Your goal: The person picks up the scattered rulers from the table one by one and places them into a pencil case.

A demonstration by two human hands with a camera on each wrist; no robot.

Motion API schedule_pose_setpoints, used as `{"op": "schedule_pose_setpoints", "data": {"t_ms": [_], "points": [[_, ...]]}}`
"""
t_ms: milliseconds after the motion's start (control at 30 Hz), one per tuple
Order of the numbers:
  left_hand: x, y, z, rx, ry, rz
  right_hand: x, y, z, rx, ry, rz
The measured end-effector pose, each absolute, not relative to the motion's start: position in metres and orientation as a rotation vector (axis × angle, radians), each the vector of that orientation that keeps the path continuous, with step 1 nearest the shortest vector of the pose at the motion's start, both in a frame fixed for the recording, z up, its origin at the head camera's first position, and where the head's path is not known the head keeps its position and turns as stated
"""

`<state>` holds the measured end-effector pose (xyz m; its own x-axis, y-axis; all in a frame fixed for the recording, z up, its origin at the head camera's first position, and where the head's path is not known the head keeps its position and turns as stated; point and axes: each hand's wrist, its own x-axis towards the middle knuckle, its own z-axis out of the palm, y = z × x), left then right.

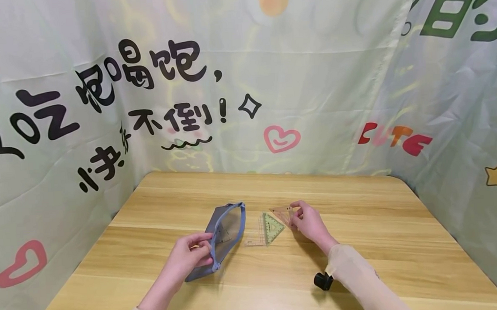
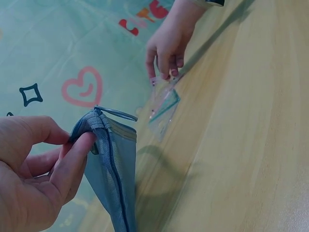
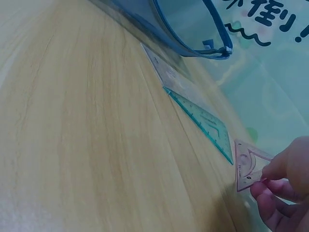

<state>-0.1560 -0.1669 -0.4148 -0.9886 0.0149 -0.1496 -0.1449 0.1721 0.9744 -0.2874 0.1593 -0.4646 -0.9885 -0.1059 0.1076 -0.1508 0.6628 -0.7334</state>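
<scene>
Curtained-off, booth-like spot: cloth walls (image 1: 321, 90) w/ printed lettering (image 1: 186, 62) around wood-grain tbl (image 1: 361, 205).

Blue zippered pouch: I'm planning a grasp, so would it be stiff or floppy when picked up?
The blue zippered pouch looks thin-walled, so it's probably light and floppy. Its mouth gapes while the left hand pinches it, so it may sag shut unsupported.

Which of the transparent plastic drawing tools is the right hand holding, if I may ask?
The pink, transparent plastic set square; the green triangular plastic one and the colourless plastic one lie untouched on the wooden table.
</scene>
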Motion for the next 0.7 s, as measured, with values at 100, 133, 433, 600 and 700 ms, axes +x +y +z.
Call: {"op": "schedule_pose_setpoints", "data": {"t_ms": [100,133,433,600,700], "points": [[-0.1561,-0.1664,-0.4150,-0.141,2.312,1.941,-0.2872,0.1591,-0.4632,0.226,-2.812,1.262],[-0.1561,-0.1662,-0.4151,-0.145,2.314,1.942,-0.2874,0.1590,-0.4631,0.221,-2.810,1.266],[-0.1565,-0.1633,-0.4147,-0.181,2.322,2.001,-0.2884,0.1594,-0.4625,0.233,-2.777,1.304],[-0.1563,-0.1625,-0.4150,-0.224,2.346,2.028,-0.2895,0.1589,-0.4624,0.238,-2.764,1.315],[-0.1561,-0.1623,-0.4152,-0.233,2.358,2.033,-0.2894,0.1589,-0.4614,0.229,-2.757,1.331]]}}
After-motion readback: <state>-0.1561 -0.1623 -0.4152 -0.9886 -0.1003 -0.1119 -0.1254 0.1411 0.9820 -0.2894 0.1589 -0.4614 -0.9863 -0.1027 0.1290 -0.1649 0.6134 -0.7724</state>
